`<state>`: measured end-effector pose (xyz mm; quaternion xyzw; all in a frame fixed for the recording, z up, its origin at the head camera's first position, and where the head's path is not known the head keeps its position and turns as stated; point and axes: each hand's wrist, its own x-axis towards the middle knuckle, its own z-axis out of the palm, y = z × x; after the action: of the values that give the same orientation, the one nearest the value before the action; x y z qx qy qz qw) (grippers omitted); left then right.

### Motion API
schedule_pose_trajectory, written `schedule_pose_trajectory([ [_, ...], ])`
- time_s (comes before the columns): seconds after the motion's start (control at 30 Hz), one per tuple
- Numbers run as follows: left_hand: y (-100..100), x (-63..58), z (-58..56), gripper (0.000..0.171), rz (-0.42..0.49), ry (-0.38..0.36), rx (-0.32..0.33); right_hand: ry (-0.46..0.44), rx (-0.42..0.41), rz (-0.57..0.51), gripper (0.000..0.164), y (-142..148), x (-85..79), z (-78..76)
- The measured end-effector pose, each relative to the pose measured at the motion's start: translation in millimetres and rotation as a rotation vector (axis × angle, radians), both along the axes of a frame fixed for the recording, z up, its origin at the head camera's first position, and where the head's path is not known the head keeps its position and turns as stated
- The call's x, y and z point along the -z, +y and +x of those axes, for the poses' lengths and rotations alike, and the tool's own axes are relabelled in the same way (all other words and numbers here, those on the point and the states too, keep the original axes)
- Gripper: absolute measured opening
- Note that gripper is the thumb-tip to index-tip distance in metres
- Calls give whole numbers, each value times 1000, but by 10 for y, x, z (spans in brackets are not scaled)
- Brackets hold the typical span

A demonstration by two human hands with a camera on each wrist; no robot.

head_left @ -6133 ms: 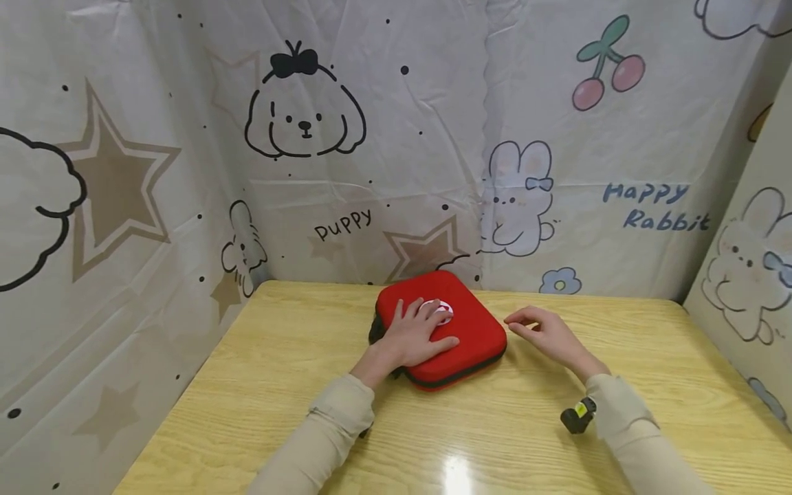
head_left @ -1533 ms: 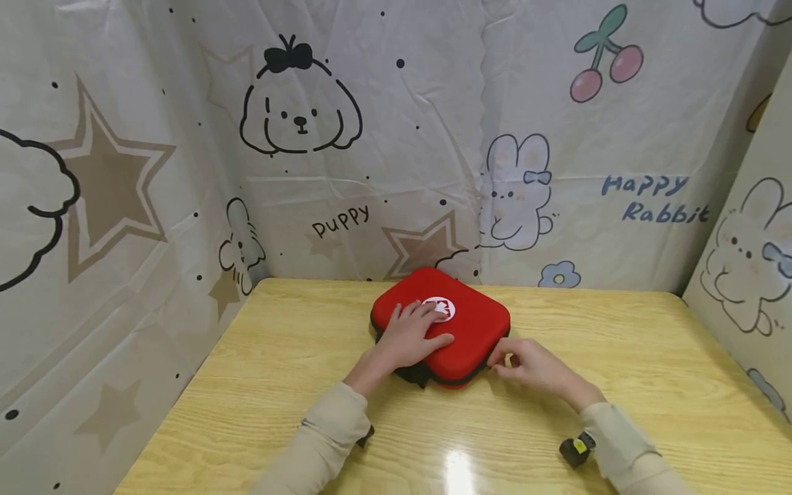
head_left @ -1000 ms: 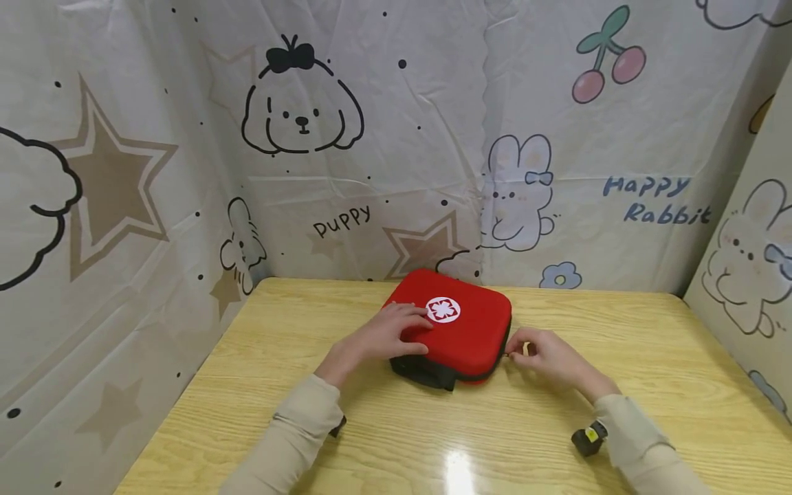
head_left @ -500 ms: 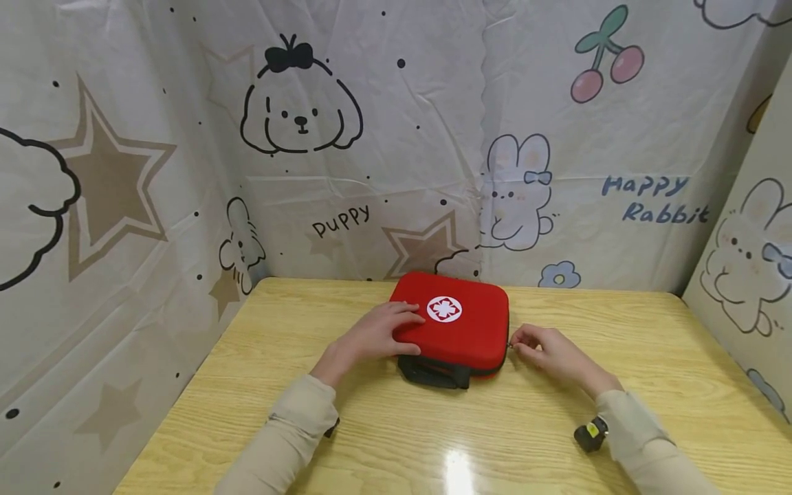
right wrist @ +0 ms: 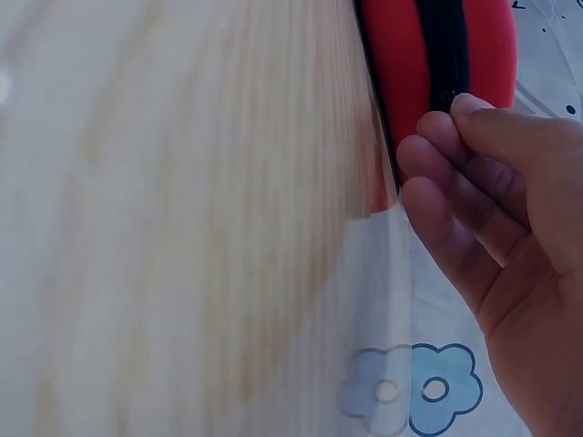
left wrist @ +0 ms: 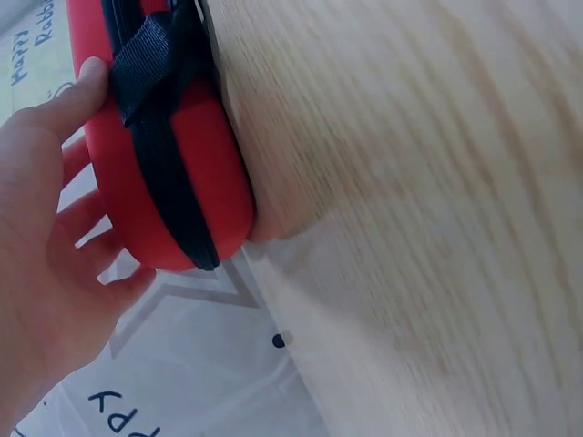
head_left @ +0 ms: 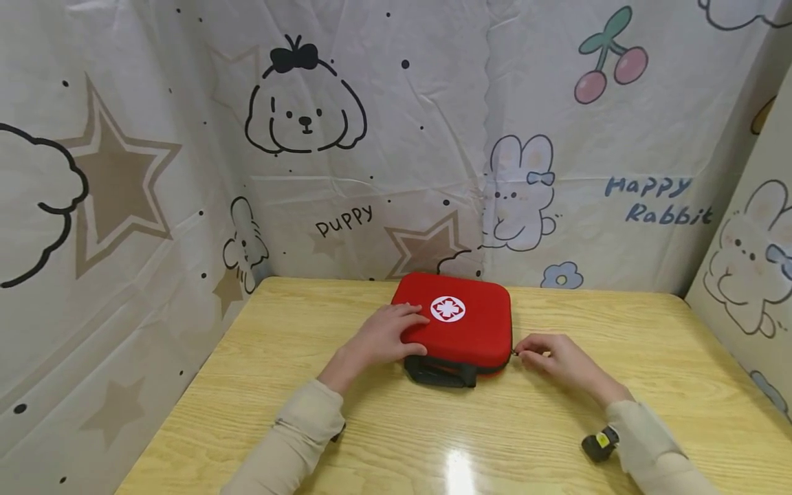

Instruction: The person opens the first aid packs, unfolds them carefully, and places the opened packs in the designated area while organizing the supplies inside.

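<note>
A red first-aid case (head_left: 476,337) with a round white emblem lies on the table, its black handle (head_left: 436,375) facing the near side. A black zipper band (left wrist: 164,173) runs round its side. My left hand (head_left: 385,335) rests on the case's left part, fingers spread over the top and thumb near the front edge. At the right side, my right hand (head_left: 564,361) pinches the small zipper pull (head_left: 516,353) between thumb and index finger. In the right wrist view the pull is mostly hidden by those fingertips. The lid lies flat on the case.
The light wooden table (head_left: 297,447) spreads round the case. A printed white curtain (head_left: 427,151) stands behind it and along both sides. A small black camera (head_left: 599,445) sits at the right wrist.
The case has turned so its handle faces the near side. My left hand has shifted from its middle to the left edge. My right hand has come to pinch the zipper pull.
</note>
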<state>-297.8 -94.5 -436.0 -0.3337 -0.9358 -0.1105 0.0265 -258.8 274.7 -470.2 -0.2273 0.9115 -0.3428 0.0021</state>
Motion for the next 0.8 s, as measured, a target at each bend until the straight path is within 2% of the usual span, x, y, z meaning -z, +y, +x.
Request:
schedule_pose_trajectory([
  [0.13, 42, -1, 45, 59, -24, 5, -26, -11, 1, 5, 9, 9, 3, 20],
  [0.37, 98, 52, 109, 60, -51, 35, -73, 5, -55, 13, 10, 27, -24, 39],
  [0.63, 160, 71, 163, 62, -76, 70, -111, -91, -130, -53, 9, -16, -65, 73],
  [0.8, 196, 63, 187, 62, -82, 108, -134, -108, -150, -59, 10, -80, -80, 85],
])
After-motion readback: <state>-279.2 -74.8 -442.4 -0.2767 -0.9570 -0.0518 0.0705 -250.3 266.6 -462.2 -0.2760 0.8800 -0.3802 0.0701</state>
